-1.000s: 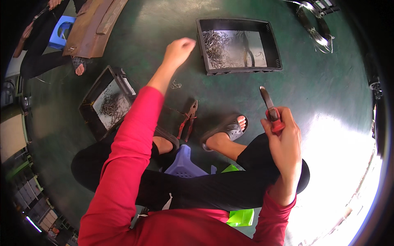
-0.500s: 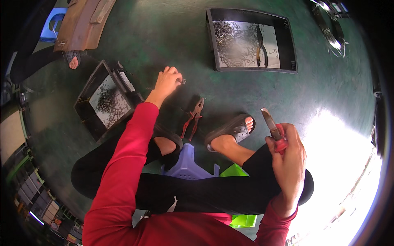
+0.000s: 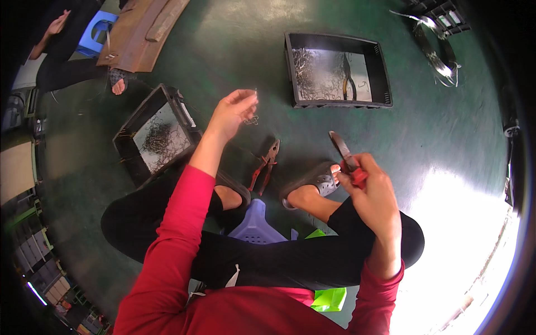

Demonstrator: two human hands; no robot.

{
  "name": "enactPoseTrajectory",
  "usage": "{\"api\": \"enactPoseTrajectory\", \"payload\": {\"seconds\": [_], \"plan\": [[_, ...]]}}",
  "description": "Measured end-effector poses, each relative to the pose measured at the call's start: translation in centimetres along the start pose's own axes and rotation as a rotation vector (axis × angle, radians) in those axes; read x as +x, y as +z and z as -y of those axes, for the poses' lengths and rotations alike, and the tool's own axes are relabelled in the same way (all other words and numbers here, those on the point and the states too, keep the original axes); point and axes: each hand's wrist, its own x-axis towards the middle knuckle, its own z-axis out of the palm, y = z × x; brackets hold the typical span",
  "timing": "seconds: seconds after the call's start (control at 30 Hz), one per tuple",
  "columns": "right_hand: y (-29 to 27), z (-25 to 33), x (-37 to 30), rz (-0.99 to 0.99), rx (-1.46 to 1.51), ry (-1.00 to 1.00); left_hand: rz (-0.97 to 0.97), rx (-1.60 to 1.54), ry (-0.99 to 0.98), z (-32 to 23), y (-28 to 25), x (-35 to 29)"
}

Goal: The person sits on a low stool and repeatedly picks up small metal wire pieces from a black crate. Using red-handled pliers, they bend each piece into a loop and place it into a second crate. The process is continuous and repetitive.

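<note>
My left hand [image 3: 234,111] is raised over the green floor, thumb and fingers pinched together on thin bent wire [image 3: 252,120]. Over on the right, my right hand [image 3: 373,192] is closed round the red grip of what look like pliers [image 3: 343,149], seen edge-on, their metal end pointing up and left. Between my feet another pair of red-handled pliers [image 3: 265,164] lies on the floor. To the left of my left forearm stands a black crate [image 3: 127,159] with many small dark wire pieces on a pale sheet.
A larger black crate [image 3: 340,104] ahead holds wire hooks and another pair of pliers [image 3: 349,78]. A wire coil [image 3: 432,53] lies far right. A wooden board [image 3: 134,36], a blue stool [image 3: 96,33] and another person's foot [image 3: 118,84] are far left. A purple stool [image 3: 257,226] is below me.
My left hand has turned and risen slightly, and more of the wire now shows. My right hand has moved a little left and up with the pliers. The view has shifted somewhat.
</note>
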Motion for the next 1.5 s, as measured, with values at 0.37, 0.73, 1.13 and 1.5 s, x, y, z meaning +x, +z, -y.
{"api": "enactPoseTrajectory", "payload": {"seconds": [0.37,0.73,1.13,1.5], "plan": [[3.3,2.6,-1.9,0.612,0.573,0.002,0.0,-0.108,0.413,-5.1,7.9,-14.5],[5.0,3.5,-2.5,0.696,0.653,-0.047,0.024,-0.063,0.687,-4.9,7.5,-17.2],[4.4,3.7,-2.2,0.408,0.304,-0.15,0.065,0.094,0.593,-5.9,5.7,-16.4],[4.9,4.1,-2.9,0.188,0.017,-0.137,0.081,0.511,0.305,-6.8,6.2,-18.9]]}}
